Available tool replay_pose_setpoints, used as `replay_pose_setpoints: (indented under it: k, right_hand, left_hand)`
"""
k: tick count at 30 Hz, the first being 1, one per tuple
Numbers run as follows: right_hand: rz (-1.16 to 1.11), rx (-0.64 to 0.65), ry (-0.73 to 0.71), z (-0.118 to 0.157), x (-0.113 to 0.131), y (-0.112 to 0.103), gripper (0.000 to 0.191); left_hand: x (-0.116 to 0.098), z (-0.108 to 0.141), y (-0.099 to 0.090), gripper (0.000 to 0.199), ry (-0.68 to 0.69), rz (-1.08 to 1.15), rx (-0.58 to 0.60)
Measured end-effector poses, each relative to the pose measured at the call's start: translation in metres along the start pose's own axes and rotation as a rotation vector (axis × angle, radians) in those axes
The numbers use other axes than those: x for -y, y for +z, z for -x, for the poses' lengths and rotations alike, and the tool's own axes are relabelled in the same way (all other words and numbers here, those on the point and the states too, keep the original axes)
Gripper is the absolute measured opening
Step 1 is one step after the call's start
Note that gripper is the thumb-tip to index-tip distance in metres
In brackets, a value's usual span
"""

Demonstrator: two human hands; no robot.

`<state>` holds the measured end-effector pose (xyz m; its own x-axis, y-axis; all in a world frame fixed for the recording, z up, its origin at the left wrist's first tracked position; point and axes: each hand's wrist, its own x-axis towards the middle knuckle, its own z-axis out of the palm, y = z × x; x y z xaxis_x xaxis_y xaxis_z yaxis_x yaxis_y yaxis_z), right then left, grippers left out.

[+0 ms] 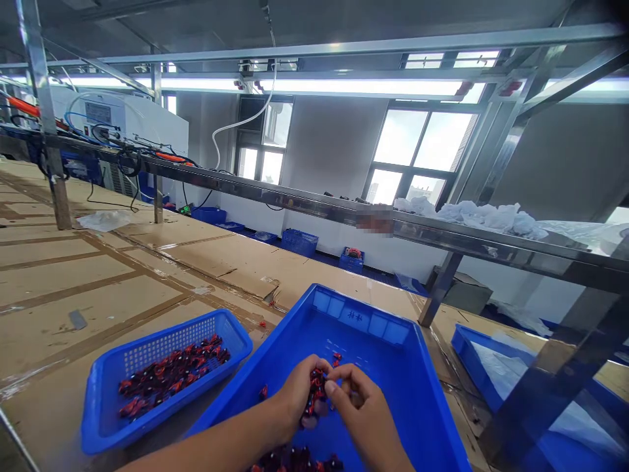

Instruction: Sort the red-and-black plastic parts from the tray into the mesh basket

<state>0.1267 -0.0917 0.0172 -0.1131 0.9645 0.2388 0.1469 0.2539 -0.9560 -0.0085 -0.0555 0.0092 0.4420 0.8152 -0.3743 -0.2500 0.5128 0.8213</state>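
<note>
My left hand [299, 392] and my right hand [356, 401] are held close together above a blue plastic tray [388, 357]. Between their fingers they pinch a clump of small red and black parts [317, 393], which looks like a linked strand. A heap of the same parts [295, 460] lies at the tray's near end, partly cut off by the frame's lower edge. A few loose pieces [263, 392] rest on the tray floor. To the left stands a blue mesh basket [171, 344], filled with similar parts.
Brown cardboard [98, 282] covers the bench. A steel rack frame [540, 387] rises at right, beside another blue tray [472, 347] lined with clear plastic. White bags lie on a steel shelf. Blue crates stand farther off, and a white machine with hoses stands back left.
</note>
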Motion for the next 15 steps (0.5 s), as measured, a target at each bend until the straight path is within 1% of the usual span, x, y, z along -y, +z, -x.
replay_pose_setpoints:
  k: [2, 3, 4, 6, 9, 11, 13, 15]
  right_hand:
    - [0.288, -0.026, -0.104, 0.004, 0.001, 0.006, 0.015]
    - [0.374, -0.035, -0.113, 0.005, 0.001, 0.009, 0.015]
    - [0.413, -0.044, -0.103, 0.007, 0.001, 0.011, 0.015]
    - [0.404, -0.059, -0.041, 0.007, 0.001, 0.014, 0.015]
    - [0.330, -0.063, 0.065, 0.004, 0.002, 0.013, 0.016]
    - [0.255, -0.088, 0.108, 0.002, 0.003, 0.011, 0.014]
    - [0.053, -0.109, 0.165, -0.001, 0.005, 0.007, 0.017]
    - [-0.260, -0.084, 0.278, -0.003, 0.005, 0.001, 0.026]
  left_hand:
    - [0.001, 0.000, 0.001, 0.025, 0.036, -0.047, -0.012]
    - [0.001, 0.000, 0.002, 0.025, 0.054, -0.070, -0.016]
    - [0.002, 0.000, 0.003, 0.025, 0.067, -0.091, -0.017]
    - [0.003, 0.001, 0.004, 0.025, 0.079, -0.125, -0.016]
    - [0.005, 0.001, 0.006, 0.026, 0.078, -0.163, -0.017]
    - [0.006, 0.001, 0.007, 0.025, 0.076, -0.181, -0.028]
    - [0.005, 0.001, 0.007, 0.025, 0.067, -0.189, -0.038]
    - [0.004, 0.002, 0.008, 0.031, 0.059, -0.197, -0.039]
